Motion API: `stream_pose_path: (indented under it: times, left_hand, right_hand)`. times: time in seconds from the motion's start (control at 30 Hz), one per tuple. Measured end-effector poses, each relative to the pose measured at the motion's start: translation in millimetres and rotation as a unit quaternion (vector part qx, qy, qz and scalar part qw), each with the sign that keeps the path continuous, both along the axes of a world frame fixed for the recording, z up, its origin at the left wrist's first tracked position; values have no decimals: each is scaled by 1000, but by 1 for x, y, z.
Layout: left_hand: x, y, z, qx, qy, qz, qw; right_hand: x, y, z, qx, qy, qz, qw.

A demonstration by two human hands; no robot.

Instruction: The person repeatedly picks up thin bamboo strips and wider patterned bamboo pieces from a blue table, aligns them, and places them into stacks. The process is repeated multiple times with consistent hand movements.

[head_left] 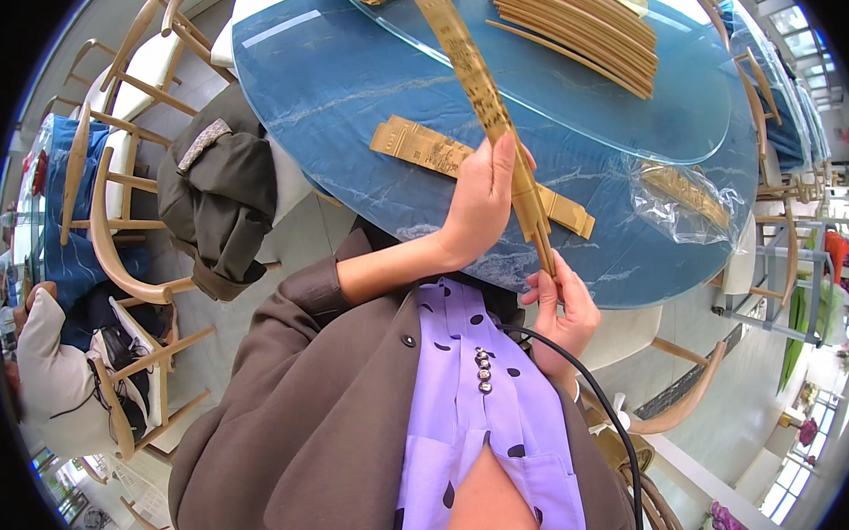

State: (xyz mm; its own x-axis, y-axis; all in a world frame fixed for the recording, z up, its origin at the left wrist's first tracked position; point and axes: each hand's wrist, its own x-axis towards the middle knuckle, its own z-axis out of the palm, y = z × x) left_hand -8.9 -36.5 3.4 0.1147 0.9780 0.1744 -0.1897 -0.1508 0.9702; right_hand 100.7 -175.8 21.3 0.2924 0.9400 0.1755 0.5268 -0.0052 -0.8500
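Left hand: curled around long, flat, gold printed strips
Right hand: fingertips pinching their near end
Round blue marbled table: tall gold strip stack, far right

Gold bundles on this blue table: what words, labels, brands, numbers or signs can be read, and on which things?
None can be quoted.
Held gold bundle, in the left hand and right hand: dark print, too small and blurred.
Lying gold bundle on the blue table: dark print, too small.
Bagged gold bundle in clear plastic: any print is too blurred.
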Motion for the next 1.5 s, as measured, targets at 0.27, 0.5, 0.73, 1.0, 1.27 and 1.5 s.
stream_pose_path:
  times: [0.27, 0.5, 0.73, 1.0, 1.27, 1.5]
  left_hand:
    - [-6, 4, 3, -26, -53, -31, 998]
    - [-5, 4, 4, -3, -15, 12, 1000]
    - [-3, -2, -2, 9, 16, 4, 1000]
    - [-8, 8, 4, 21, 28, 9, 999]
    - [-11, 7, -2, 8, 41, -33, 999]
    - [-12, 4, -6, -12, 50, -62, 997]
  right_hand:
    - [-1, 2, 1, -4, 16, -2, 1000]
    - [-3, 1, -3, 1, 30, 6, 1000]
    - [2, 1, -6, 6, 17, 25, 1000]
    - [9, 13, -2, 167, -149, 68, 972]
    - [13, 15, -6, 198, -159, 139, 957]
    - [10, 19, -6, 187, -147, 121, 964]
